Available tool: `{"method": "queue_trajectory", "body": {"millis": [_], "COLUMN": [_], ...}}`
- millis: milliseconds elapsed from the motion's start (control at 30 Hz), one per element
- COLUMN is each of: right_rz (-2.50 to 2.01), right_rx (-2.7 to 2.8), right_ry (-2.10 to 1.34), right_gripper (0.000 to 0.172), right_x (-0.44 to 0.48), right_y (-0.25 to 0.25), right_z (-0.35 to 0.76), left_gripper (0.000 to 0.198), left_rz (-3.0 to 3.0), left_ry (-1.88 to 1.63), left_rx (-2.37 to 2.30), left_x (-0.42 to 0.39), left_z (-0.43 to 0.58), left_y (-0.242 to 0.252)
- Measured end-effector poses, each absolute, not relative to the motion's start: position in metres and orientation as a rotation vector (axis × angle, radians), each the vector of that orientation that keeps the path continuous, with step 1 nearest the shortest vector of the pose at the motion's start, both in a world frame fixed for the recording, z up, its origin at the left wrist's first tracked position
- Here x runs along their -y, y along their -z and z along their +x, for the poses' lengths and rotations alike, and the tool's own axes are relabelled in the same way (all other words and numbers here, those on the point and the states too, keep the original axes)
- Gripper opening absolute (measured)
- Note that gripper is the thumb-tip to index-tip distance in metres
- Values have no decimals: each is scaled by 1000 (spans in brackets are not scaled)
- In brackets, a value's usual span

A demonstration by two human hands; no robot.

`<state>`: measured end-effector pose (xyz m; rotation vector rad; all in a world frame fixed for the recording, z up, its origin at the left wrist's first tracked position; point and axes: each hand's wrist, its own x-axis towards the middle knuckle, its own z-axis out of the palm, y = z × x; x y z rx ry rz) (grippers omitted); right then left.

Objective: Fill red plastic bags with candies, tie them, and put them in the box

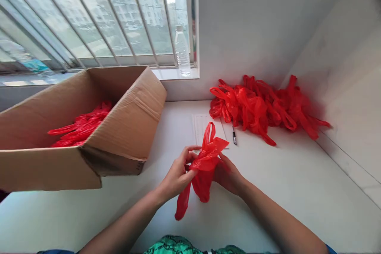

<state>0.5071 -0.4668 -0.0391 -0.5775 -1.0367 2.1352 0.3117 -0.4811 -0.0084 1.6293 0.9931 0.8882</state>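
In fingers (190, 154) of left hand (177, 175) and right hand (229, 176), pinched: one red plastic bag (205, 164), over the tabletop (297, 174), right of the cardboard box (127, 127). Farther right of the box: pile of red bags (262, 105). Inside the box: more red bags (80, 127).

Two hands bunch a red plastic bag over a white table.

The left hand (178, 172) and right hand (228, 174) grip the red plastic bag (205, 162) between them, its handles sticking up. An open cardboard box (127, 127) holding more red bags (81, 127) stands to the left; a pile of red bags (262, 105), a pen (234, 135) and a sheet of paper (201, 127) lie beyond, and a water bottle (182, 51) stands on the windowsill.
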Motion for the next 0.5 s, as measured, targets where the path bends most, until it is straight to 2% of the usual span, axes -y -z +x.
{"method": "queue_trajectory", "body": {"millis": [167,367,500], "right_rz": [-627,-788,-936], "right_rx": [1008,948,870], "right_ry": [-2175,-2191,-2207], "right_gripper": [60,54,49], "right_x": [467,454,453], "right_y": [66,102,110], "right_z": [511,519,520], "left_gripper": [36,28,13], "left_rz": [1207,1219,1264], "left_ry": [-992,-1186,-1663], "left_rx": [-785,-788,-1019], "left_x": [499,532,546], "left_z": [274,212,176], "left_y": [-36,-101,-149]}}
